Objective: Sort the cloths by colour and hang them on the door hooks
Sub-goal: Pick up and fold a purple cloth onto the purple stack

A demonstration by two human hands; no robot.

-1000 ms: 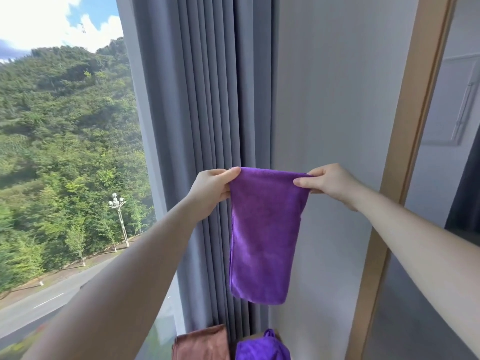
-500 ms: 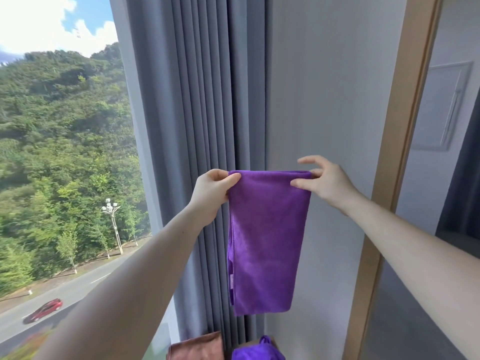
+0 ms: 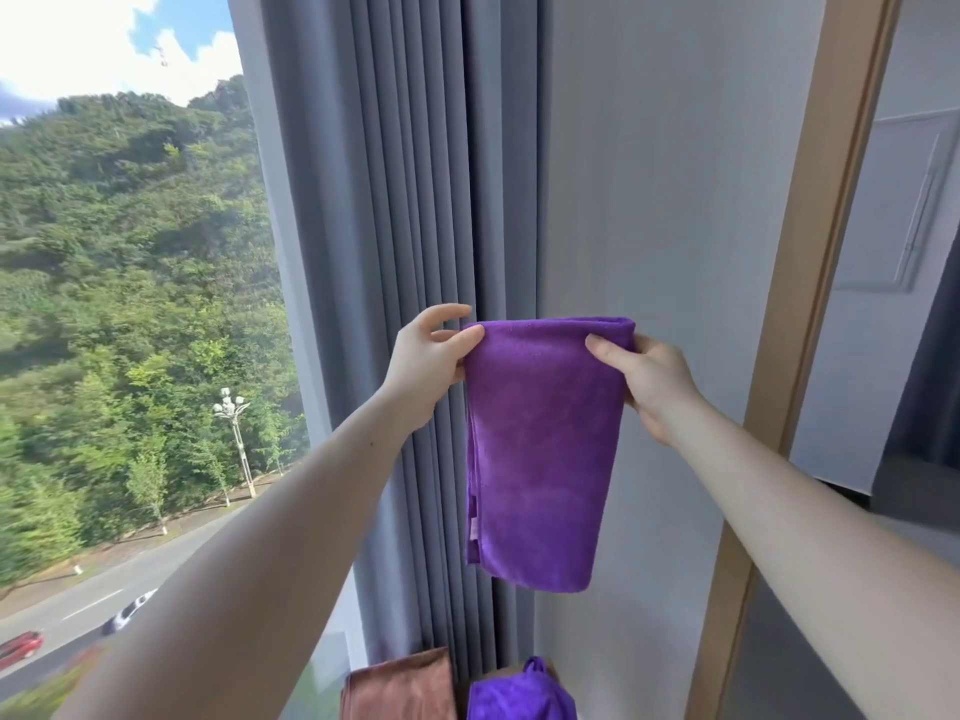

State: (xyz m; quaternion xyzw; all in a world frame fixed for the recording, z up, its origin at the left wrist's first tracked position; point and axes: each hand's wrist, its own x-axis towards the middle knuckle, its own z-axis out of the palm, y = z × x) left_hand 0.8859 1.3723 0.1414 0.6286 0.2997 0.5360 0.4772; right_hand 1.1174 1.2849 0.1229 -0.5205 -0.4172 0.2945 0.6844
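Window, left side: looks out on a wooded hillside under blue sky and cloud, with a road along the bottom.

Grey curtain, centre: hangs in vertical pleats from top to bottom, between window and wall.

Pale wall, right of the curtain: plain and bare.

Wooden door frame, far right: runs slanting from the top edge down to the bottom edge.

Held purple cloth: up in the air, in front of the seam where curtain meets wall. Folded over at the top, hanging straight down in a long double layer, with a small pale tag on its left edge near the bottom.

Left hand: pinches the top left corner, thumb on the front face, fingers behind, index finger lifted clear above the fold.

Right hand: pinches the top right corner, thumb pressed on the front, other fingers hidden behind the fabric.

Brown cloth: at the bottom edge below the curtain, cut off by the frame. Support underneath not visible.

Second purple cloth: just right of the brown one, bunched, with a small loop sticking up.

Street lamp: beside the road outside.

Red car: on the road, lower left corner, blurred.
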